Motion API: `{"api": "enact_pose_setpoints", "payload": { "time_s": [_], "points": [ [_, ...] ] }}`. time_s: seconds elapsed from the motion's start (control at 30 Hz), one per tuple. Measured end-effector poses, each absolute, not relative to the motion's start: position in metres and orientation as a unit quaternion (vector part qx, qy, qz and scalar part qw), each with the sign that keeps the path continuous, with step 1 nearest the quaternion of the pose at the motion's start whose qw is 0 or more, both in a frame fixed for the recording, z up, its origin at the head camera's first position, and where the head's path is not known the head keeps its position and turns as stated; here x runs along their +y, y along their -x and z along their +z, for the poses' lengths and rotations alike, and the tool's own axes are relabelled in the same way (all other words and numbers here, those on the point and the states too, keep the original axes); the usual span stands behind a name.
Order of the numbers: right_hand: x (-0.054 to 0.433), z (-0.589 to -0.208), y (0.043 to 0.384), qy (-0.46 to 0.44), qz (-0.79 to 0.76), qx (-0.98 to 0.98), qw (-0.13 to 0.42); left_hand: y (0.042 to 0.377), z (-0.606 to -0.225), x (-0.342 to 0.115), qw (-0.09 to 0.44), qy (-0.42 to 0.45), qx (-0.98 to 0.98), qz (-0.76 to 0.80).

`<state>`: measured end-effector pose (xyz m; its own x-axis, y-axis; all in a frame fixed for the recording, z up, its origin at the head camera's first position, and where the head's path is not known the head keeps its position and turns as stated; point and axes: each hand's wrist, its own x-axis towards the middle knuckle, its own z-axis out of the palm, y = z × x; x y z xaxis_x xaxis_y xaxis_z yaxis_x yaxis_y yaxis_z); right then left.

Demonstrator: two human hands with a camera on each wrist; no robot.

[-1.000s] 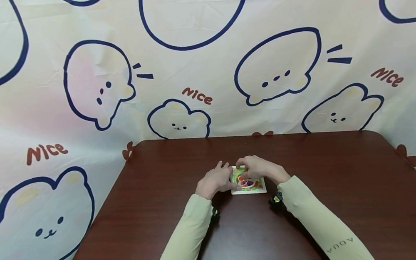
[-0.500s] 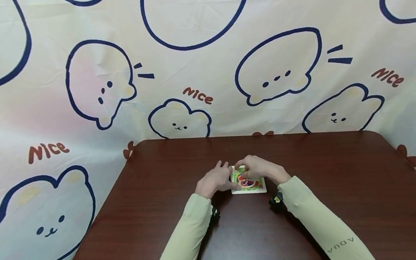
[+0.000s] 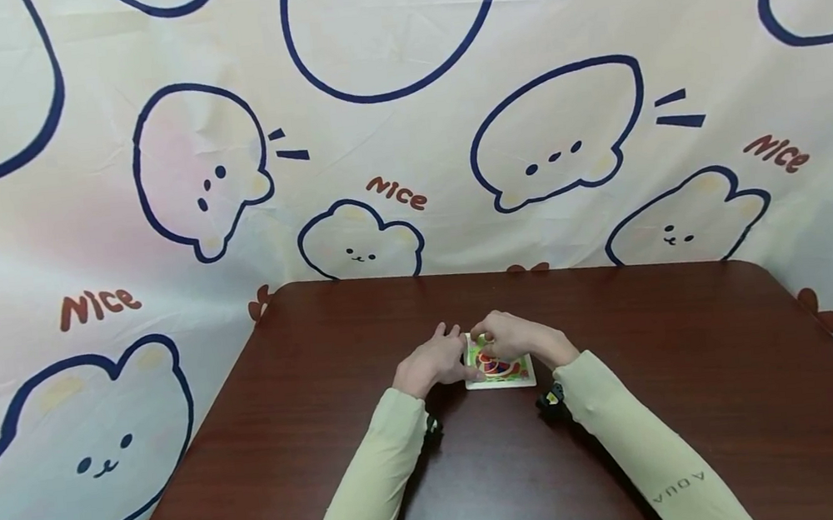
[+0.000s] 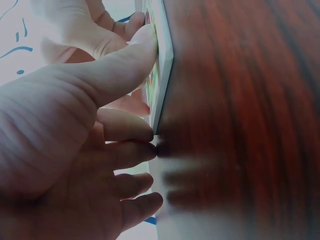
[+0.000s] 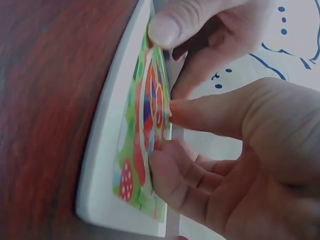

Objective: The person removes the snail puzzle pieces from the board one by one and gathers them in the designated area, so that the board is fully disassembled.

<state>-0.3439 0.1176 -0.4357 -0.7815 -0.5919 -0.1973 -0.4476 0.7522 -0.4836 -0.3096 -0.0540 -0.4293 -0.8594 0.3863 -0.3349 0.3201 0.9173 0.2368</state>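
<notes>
A small flat picture board [image 3: 503, 372] with a white border and a green, red and blue print lies on the table. My left hand [image 3: 430, 362] holds its left side. In the left wrist view, the left thumb [image 4: 132, 57] presses on the board's face, while the index finger reaches its edge and the other fingers extend beside it. My right hand [image 3: 512, 336] bends over the far part of the print. Seen from the right wrist, its thumb [image 5: 200, 115] and curled fingers [image 5: 172, 172] touch the picture; I cannot tell whether they pinch a loose piece.
The dark brown wooden table [image 3: 306, 363] extends around the board on all sides. Behind it hangs a pale curtain [image 3: 445, 165] printed with cartoon animals. Dark devices sit at both wrists, including a wrist camera [image 3: 553, 402] under the right sleeve.
Almost nothing moves. The board and left hand appear slightly farther right, and the right hand's fingers shift slightly left over the print.
</notes>
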Motion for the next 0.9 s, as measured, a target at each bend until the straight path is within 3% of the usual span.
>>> {"api": "enact_pose_setpoints", "payload": {
  "time_s": [0.43,0.9],
  "points": [
    [0.1198,-0.4435,0.3488,0.262,-0.206,0.92,0.204,0.3073,-0.4323,-0.0567,0.202,-0.174,0.958,0.108],
    [0.1243,-0.4429,0.3508,0.254,-0.213,0.921,0.203,0.3103,-0.4313,-0.0515,0.194,-0.176,0.96,0.103]
  ]
}}
